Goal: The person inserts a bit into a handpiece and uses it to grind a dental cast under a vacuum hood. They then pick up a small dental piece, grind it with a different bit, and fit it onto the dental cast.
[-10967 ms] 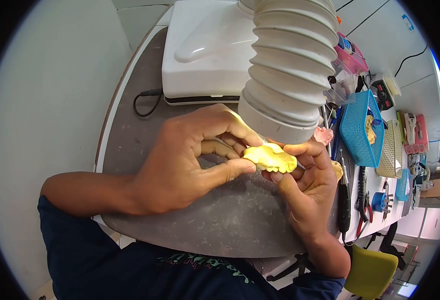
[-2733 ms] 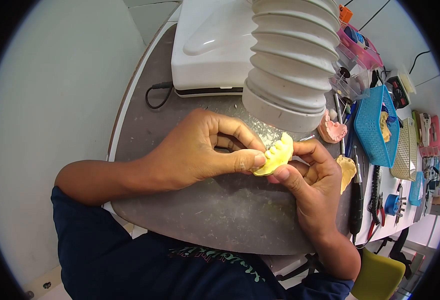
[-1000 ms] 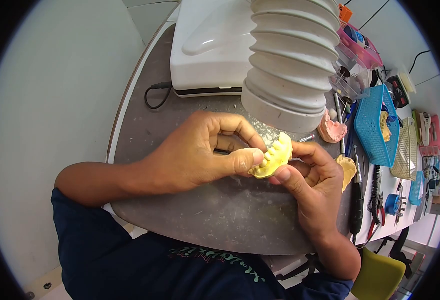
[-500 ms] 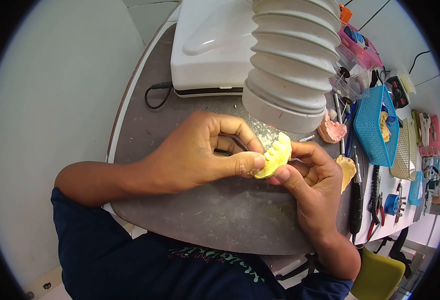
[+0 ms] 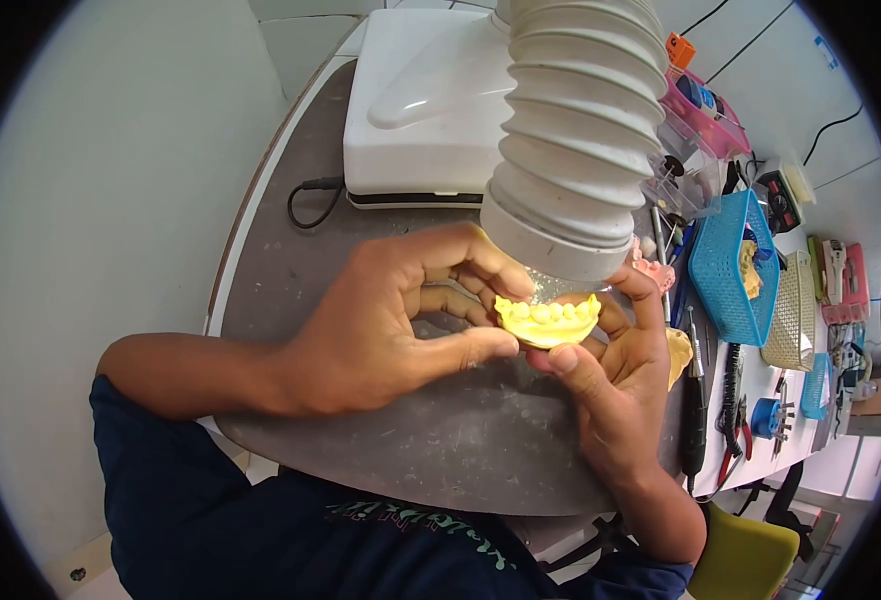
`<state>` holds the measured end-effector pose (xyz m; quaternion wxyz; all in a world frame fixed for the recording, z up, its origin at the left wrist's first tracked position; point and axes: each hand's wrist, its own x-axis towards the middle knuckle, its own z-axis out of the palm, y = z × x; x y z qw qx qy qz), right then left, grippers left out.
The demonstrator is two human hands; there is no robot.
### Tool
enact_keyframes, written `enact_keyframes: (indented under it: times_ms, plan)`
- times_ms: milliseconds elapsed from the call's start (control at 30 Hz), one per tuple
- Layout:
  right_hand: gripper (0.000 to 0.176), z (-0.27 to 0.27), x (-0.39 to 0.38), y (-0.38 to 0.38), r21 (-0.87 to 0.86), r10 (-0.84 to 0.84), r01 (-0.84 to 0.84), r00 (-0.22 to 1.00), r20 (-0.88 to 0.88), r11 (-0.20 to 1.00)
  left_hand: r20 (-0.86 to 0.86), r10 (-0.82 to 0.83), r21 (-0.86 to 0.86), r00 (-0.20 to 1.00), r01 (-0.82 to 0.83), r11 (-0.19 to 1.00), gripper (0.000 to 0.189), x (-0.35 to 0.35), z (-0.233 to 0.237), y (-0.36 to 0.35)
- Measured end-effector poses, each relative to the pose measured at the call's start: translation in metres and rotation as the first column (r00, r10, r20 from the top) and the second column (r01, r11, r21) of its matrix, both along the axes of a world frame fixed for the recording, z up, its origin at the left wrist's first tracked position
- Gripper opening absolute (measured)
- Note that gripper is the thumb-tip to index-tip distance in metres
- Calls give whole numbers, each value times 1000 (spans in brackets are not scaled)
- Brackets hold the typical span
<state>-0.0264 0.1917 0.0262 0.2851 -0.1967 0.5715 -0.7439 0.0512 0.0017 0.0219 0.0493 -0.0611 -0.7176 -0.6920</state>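
A yellow dental cast [image 5: 549, 328] with a row of teeth is held up just under the mouth of a white ribbed hose. Its row of teeth is turned up and its front faces me. My left hand [image 5: 391, 325] is closed at the cast's left end, thumb at the near edge and fingers behind. On the other side, my right hand [image 5: 616, 375] grips the right part, its thumb pressed to the lower edge. The fingers behind the cast are partly hidden.
Above the hands hangs the ribbed hose [image 5: 581, 140], beside a white machine housing [image 5: 421, 150]. To the right are a pink cast [image 5: 656, 272], a beige cast [image 5: 679, 355], a black handpiece [image 5: 696, 430], a blue basket [image 5: 729, 290] and a blue bur holder [image 5: 766, 418].
The cast has turned from a slanted, end-up position to lying nearly level, its row of teeth now facing up. Both hands have shifted slightly with it.
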Motion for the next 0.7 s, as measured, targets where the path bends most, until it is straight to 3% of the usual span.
enact_keyframes:
  times_ms: [67, 100, 167, 333, 400, 533, 700]
  plan:
    - [41, 1, 1, 1, 4, 18, -18, 999, -30, 1000, 105, 44, 182, 994, -63, 981, 48, -1, -2, -1]
    - [41, -3, 1, 3, 41, 30, -27, 997, -68, 999, 100, 46, 183, 994, -63, 981, 48, -1, -2, -1]
    - [41, -7, 0, 4, 77, 39, -31, 993, -107, 997, 202, -37, 310, 979, -28, 950, 44, -2, -4, 0]
    - [26, -7, -4, 4, 129, 42, 10, 915, -400, 992, 175, -14, 287, 985, -37, 957, 35, -3, -6, 5]
    - [22, -5, -7, 7, 155, 23, 35, 933, -358, 987, 153, 18, 297, 988, -63, 953, 29, -4, -7, 5]
    - [20, 1, -12, 10, 283, 50, 42, 949, -311, 958, 200, -59, 255, 978, 6, 967, 37, -4, -2, 3]
    - [16, 7, -9, 4, 324, 98, -10, 962, -255, 946, 211, -93, 195, 973, 52, 979, 43, -4, -2, 3]
